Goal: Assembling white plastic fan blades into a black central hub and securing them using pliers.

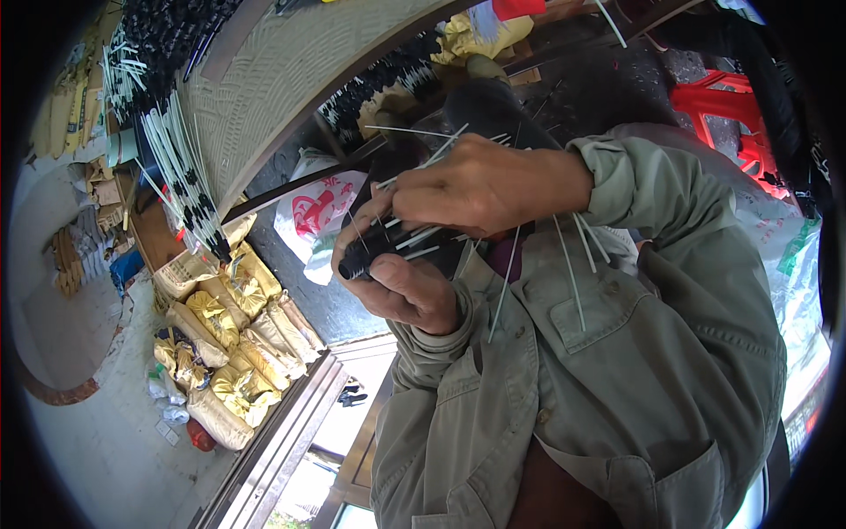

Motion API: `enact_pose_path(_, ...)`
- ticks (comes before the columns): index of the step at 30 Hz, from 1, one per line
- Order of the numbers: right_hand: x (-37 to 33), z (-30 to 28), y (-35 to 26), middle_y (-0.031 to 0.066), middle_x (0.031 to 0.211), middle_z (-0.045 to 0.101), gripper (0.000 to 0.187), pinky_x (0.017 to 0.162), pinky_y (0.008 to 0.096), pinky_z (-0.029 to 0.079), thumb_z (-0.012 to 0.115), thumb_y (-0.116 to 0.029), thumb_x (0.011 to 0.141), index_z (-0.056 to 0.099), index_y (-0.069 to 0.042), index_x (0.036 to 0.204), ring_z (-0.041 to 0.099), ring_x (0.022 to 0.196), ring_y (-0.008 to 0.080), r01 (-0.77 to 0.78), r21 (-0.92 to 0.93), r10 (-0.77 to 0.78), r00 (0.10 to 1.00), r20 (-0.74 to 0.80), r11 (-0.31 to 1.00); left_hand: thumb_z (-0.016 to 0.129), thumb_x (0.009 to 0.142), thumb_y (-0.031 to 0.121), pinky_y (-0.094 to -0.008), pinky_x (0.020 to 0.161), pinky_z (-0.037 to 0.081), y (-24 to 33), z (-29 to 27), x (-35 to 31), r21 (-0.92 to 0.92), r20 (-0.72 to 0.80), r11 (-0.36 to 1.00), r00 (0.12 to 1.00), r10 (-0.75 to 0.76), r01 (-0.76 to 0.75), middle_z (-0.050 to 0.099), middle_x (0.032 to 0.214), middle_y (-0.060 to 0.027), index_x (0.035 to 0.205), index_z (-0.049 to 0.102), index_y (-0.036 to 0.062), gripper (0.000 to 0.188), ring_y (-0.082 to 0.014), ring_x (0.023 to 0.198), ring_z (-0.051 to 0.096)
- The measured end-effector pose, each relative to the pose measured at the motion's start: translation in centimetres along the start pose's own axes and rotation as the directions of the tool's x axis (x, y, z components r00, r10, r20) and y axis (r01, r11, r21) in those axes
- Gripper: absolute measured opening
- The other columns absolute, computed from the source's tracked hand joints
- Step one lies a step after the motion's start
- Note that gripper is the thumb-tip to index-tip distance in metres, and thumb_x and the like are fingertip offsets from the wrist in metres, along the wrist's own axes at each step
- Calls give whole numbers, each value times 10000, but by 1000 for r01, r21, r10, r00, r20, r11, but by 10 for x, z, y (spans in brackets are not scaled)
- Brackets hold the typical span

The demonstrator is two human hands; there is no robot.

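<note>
My left hand (pixel 407 295) is closed around a dark bundle with a black ribbed, rounded end (pixel 355 263) showing between thumb and fingers. Several thin white rods (pixel 418 238) stick out of or lie across this bundle. Just above it, my right hand (pixel 485 185) is bent over with its fingers pressed together near the bundle. Thin white rods (pixel 445 145) pass by these fingers, and the fingertips' exact hold is partly hidden. More white rods (pixel 568 273) point down below the right wrist, in front of my grey-green jacket.
At upper left, a textured tabletop (pixel 282 79) carries bundles of white rods with black parts (pixel 185 167). Yellow and tan wrapped packages (pixel 233 344) are stacked at lower left. A white plastic bag (pixel 313 212) lies beyond my left hand. A red stool (pixel 727 110) stands at right.
</note>
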State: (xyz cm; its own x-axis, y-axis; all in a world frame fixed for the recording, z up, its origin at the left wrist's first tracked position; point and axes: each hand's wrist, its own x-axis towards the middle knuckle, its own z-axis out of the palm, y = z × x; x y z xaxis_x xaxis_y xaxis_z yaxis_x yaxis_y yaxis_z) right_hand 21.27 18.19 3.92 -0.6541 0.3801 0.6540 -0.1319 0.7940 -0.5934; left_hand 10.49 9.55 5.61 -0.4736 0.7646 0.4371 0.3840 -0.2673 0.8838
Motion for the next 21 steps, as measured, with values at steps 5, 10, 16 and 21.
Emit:
enact_pose_path(5, 3, -6, 9, 92, 785, 549, 167, 432, 320, 441, 586, 0, 682, 482, -14, 812, 580, 549, 242, 96, 57, -96, 995, 5, 994, 317, 931, 352, -430, 908, 428, 4, 2, -4, 13, 14, 1000, 1000, -11, 11, 547, 987, -272, 1063, 358, -62, 436, -304, 945, 557)
enact_pose_path(10, 7, -12, 18, 109, 764, 543, 160, 435, 326, 439, 578, -15, 705, 470, -7, 823, 580, 570, 263, 166, 154, -179, 981, 80, 974, 371, 921, 301, -466, 953, 381, 3, 16, -5, -144, -80, 990, 997, -9, -2, 567, 980, -275, 1037, 350, -44, 364, -332, 990, 560)
enact_pose_path(16, 2, -25, 1, 124, 773, 551, 140, 440, 334, 430, 601, -36, 718, 509, -2, 817, 564, 564, 266, 91, 31, -94, 984, 150, 995, 473, 839, 53, -548, 991, 289, 0, 16, 1, -104, 19, 988, 993, 113, -111, 599, 917, -228, 973, 355, -17, 192, -323, 960, 588)
enact_pose_path(21, -8, -34, -10, 113, 810, 582, 156, 525, 324, 448, 640, -64, 745, 550, 7, 849, 581, 623, 250, -160, 260, 130, 983, 132, 952, 426, 841, 66, -568, 990, 287, 3, 20, 6, -196, 82, 970, 983, 164, -145, 587, 844, -217, 951, 356, -30, 162, -367, 895, 601)
